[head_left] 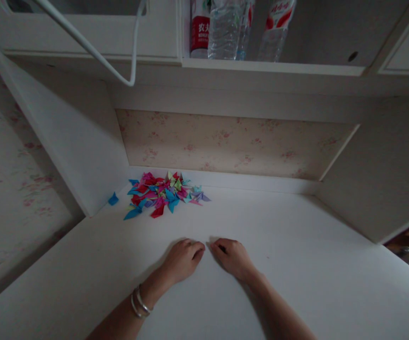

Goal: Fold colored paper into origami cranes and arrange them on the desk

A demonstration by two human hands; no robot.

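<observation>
My left hand (185,259) rests on the white desk (289,283), its fingers curled in and closed, with nothing seen in them. Two silver bangles (141,302) circle that wrist. Close by on the right, my right hand (234,257) also lies on the desk with fingers folded; no object shows in it. A narrow gap parts the two hands. Beyond them, toward the back left, lies a heap of small folded-paper cranes (162,191) in red, pink, blue, green and purple. One blue folded-paper piece (113,199) sits apart at the left panel.
Above the desk, an open shelf (317,38) holds several plastic bottles (225,30). A white bent tube (94,52) hangs at the upper left. Side panels (377,174) bound the desk, and flowered wallpaper (221,141) covers the back.
</observation>
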